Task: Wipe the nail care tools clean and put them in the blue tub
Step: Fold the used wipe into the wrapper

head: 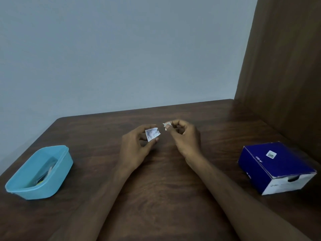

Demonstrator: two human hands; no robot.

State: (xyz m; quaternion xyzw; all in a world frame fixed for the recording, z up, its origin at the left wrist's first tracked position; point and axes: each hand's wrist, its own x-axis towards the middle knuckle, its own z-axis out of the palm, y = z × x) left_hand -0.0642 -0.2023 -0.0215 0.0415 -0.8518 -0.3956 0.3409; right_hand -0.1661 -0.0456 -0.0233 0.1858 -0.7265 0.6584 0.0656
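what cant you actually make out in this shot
Head view:
- Print on the torn sachet pinched by the left hand: too small to read.
- White scrap pinched by the right hand: mostly hidden by fingers.
- Items inside the blue tub: partly hidden by its wall, dim.
- Blue box contents: closed.

Light-blue tub (pixel 64 164), navy-and-white box (pixel 276 166), dark-brown table (pixel 156 180).

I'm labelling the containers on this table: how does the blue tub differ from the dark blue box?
The blue tub is light blue and open-topped, with items showing inside; the dark blue box is navy with a white end and closed on top. The tub has rounded corners; the box has square edges and a small sticker. The tub sits to the person's left, the box to their right. Both rest on the wooden table.
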